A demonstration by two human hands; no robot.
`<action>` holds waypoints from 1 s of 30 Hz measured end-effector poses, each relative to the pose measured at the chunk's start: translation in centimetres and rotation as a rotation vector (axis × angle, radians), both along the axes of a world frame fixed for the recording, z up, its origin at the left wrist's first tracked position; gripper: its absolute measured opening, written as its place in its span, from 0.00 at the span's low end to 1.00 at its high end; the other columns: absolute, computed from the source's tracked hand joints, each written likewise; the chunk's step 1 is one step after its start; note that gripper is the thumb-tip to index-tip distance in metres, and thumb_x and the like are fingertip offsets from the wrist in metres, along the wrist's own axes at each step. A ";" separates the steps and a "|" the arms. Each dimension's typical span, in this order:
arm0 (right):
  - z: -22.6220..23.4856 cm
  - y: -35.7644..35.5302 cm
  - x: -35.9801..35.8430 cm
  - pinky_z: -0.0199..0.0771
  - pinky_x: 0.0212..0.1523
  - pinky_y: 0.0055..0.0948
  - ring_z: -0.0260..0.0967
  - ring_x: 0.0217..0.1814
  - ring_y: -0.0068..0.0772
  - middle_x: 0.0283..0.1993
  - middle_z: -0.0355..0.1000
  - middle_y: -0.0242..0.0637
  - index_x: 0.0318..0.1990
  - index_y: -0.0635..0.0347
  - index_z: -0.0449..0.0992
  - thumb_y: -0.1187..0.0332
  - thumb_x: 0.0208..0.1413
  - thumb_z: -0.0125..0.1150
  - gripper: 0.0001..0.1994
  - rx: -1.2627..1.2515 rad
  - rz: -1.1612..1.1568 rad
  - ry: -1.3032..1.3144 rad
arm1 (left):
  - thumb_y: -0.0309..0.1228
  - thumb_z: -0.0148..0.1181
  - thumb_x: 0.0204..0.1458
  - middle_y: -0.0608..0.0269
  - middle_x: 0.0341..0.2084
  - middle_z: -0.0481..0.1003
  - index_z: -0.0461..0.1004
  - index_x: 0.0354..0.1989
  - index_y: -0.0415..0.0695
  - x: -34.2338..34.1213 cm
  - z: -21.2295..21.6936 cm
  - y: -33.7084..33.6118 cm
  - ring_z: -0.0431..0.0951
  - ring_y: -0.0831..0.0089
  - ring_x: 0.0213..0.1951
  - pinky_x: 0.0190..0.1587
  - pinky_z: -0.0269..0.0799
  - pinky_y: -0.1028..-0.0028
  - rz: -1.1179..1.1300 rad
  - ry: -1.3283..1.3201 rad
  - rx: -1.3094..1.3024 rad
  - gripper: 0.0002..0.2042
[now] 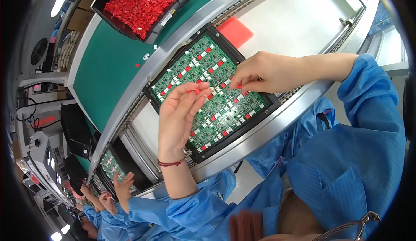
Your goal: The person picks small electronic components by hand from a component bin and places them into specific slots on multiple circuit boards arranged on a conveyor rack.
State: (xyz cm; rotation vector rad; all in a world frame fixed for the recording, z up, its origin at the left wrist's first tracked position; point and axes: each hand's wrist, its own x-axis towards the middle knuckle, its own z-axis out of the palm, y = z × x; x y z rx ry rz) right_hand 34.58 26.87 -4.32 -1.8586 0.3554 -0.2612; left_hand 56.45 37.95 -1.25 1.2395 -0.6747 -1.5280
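**On the conveyor line: circuit board panel in a black carrier, two hands at work**

At the centre of the view, a green circuit board panel (208, 95) is lying in a black carrier frame (260, 115), which is sitting between the metal rails of the conveyor (143, 74). The panel is carrying rows of small red components and white connectors.

Left hand (180, 111): it is hovering over the lower left half of the panel, palm turned up toward the camera, fingers loosely curled and slightly apart. Several small red components (193, 91) are resting at its fingertips. A dark red cord bracelet (170, 163) is circling the wrist.

Right hand (260, 72): it is reaching in from the right, its fingertips coming down on the right half of the panel. Thumb and forefinger are pinching together on a single red component (238, 85) just at the board.

Both forearms are emerging from blue work sleeves (368, 93).

Surroundings: a black bin (175, 7) full of loose red components is standing on the green surface (108, 63) beyond the conveyor, well apart from the hands; a few stray pieces are lying near it. A flat red pad (235, 31) is lying just beyond the carrier's far corner. Further down the line, at lower left, another person's hands (115, 193) are working over a second board panel (110, 165).
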 end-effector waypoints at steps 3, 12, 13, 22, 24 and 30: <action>-1.2 -0.3 0.0 0.72 0.32 0.24 0.72 0.31 0.30 0.32 0.73 0.39 0.39 0.63 0.73 0.75 0.50 0.57 0.09 -0.131 -0.023 -0.092 | 0.23 0.48 0.54 0.51 0.39 0.73 0.68 0.43 0.35 1.5 -1.2 -0.4 0.76 0.72 0.37 0.43 0.72 0.78 0.004 -0.003 -0.021 0.09; -0.1 1.2 -1.7 0.70 0.31 0.27 0.69 0.30 0.34 0.29 0.70 0.37 0.32 0.62 0.71 0.70 0.51 0.57 0.06 -0.373 0.102 -0.009 | 0.23 0.48 0.55 0.58 0.36 0.72 0.67 0.45 0.36 2.1 -0.1 0.1 0.70 0.82 0.31 0.35 0.70 0.83 0.101 -0.032 -0.055 0.10; -0.1 1.4 -1.9 0.70 0.31 0.27 0.69 0.30 0.34 0.29 0.70 0.37 0.32 0.62 0.71 0.70 0.51 0.57 0.06 -0.364 0.108 -0.001 | 0.23 0.48 0.55 0.58 0.36 0.72 0.67 0.45 0.36 2.2 0.0 0.2 0.70 0.82 0.31 0.35 0.70 0.83 0.106 -0.023 -0.045 0.10; -0.4 2.1 -2.0 0.66 0.31 0.33 0.64 0.28 0.36 0.26 0.65 0.36 0.27 0.61 0.71 0.70 0.43 0.61 0.06 -0.495 0.126 0.048 | 0.24 0.51 0.53 0.64 0.32 0.71 0.69 0.43 0.36 2.1 0.8 0.5 0.71 0.82 0.32 0.37 0.70 0.83 0.058 -0.304 0.003 0.10; -0.6 2.2 -2.0 0.66 0.32 0.32 0.64 0.29 0.36 0.26 0.65 0.36 0.26 0.61 0.71 0.70 0.44 0.60 0.06 -0.493 0.121 0.048 | 0.23 0.52 0.52 0.64 0.31 0.72 0.70 0.42 0.35 1.9 0.9 0.5 0.72 0.81 0.31 0.36 0.70 0.82 0.072 -0.323 -0.008 0.10; -0.2 1.6 -1.9 0.65 0.31 0.30 0.63 0.27 0.34 0.25 0.64 0.36 0.25 0.61 0.72 0.69 0.45 0.61 0.06 -0.593 0.247 0.003 | 0.22 0.54 0.51 0.63 0.32 0.72 0.69 0.43 0.35 2.6 1.5 1.0 0.72 0.79 0.31 0.38 0.69 0.80 -0.056 -0.456 0.002 0.11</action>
